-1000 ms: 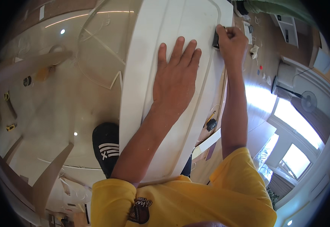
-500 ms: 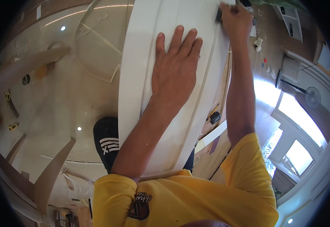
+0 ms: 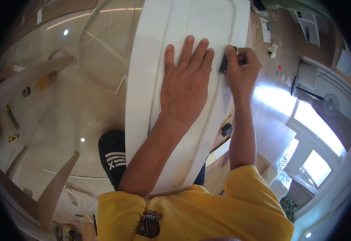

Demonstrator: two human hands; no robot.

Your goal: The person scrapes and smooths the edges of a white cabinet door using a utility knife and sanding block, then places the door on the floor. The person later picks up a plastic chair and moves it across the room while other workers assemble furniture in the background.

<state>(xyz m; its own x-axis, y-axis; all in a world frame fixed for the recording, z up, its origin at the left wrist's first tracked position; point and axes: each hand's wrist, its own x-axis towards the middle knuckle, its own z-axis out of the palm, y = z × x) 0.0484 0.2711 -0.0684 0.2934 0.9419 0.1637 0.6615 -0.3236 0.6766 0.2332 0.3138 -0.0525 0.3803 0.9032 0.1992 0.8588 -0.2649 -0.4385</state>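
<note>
A long white panel (image 3: pixel 147 72) with a raised border and recessed middle stretches away from my body. My left hand (image 3: pixel 185 86) lies flat on its middle, fingers spread and pointing away, holding nothing. At the panel's right border, my right hand (image 3: pixel 242 66) pinches a small dark block (image 3: pixel 223 65) with thumb and fingers. The block's dark face rests against the border; its underside is hidden.
A tape measure (image 3: pixel 226 129) and a pencil lie right of the panel. A black shoe (image 3: pixel 113 156) shows at its left. Yellow-handled cutter (image 3: pixel 13 138) and curved boards (image 3: pixel 59 184) are on the left; a standing fan (image 3: pixel 330 105) is at the right.
My right hand has come back toward me with the dark block along the panel's right border, from the far end. My left hand stays nearly in place on the panel.
</note>
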